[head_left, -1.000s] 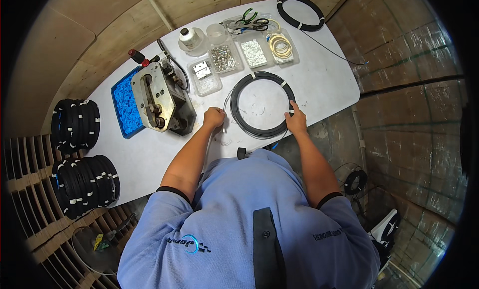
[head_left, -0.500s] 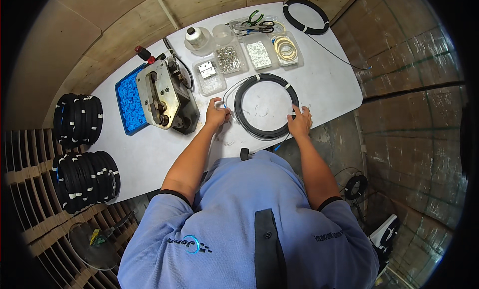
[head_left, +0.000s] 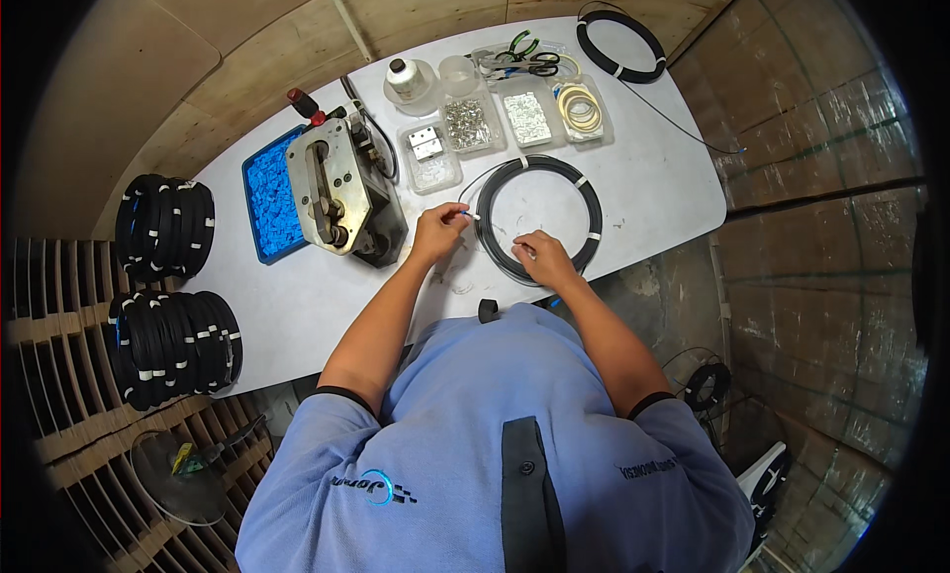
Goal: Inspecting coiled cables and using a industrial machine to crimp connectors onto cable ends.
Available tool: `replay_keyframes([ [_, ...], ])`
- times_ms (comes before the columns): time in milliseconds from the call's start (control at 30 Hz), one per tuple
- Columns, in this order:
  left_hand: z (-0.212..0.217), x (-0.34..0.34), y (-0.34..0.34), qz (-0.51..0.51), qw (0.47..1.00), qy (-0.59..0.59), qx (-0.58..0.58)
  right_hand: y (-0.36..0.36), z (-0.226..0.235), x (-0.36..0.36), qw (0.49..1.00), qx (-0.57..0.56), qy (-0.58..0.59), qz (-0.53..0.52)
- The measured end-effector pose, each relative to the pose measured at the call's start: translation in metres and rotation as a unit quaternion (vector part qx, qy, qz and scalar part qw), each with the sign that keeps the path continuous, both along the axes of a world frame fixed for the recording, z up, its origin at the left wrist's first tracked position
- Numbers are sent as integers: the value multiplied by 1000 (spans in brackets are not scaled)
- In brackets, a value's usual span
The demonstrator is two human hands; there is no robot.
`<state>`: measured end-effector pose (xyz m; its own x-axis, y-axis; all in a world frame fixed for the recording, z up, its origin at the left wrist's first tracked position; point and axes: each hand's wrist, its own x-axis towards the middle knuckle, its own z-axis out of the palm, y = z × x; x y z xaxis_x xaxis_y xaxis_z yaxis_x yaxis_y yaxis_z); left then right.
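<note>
A coil of black cable (head_left: 592, 203), bound with white bands, lies flat on the table in front of me. My left hand (head_left: 440, 231) is at its left side, thumb and fingers pinched on a loose cable end (head_left: 467, 214) with a blue and white tip. This end curves up to the top of the coil. Over the front part of the ring reaches my right hand (head_left: 546, 260), its fingers drawn together inside the loop. Whether anything small is between them I cannot make out. A blue cable tip (head_left: 555, 302) shows below the right wrist, by the table edge.
A metal hand press (head_left: 341, 192) stands left, beside a blue tray (head_left: 249, 202) of small blue pieces. Clear boxes of metal parts (head_left: 470, 124), white pieces (head_left: 527, 118) and cream rings (head_left: 579, 110) line the back. Another black coil (head_left: 648, 68) lies far right; bundled coils (head_left: 178, 345) sit left.
My right hand has moved left from the coil's right side to inside its front, fingers now together. My left hand has lifted the cable end slightly away and right. The view has shifted a little.
</note>
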<state>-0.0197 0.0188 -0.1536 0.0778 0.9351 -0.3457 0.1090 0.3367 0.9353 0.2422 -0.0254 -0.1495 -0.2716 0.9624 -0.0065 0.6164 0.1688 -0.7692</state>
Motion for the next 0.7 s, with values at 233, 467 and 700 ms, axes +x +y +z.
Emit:
replay_keyframes([
  [233, 18, 23, -8, -42, 970, 177, 163, 13, 45, -42, 996, -18, 90, -11],
  [467, 33, 40, -27, -20, 980, 127, 151, 18, 43, -45, 993, 70, 94, -2],
  [700, 28, 21, -49, 68, 988, 78, 112, 39, 33, -64, 985, 99, 20, 139],
])
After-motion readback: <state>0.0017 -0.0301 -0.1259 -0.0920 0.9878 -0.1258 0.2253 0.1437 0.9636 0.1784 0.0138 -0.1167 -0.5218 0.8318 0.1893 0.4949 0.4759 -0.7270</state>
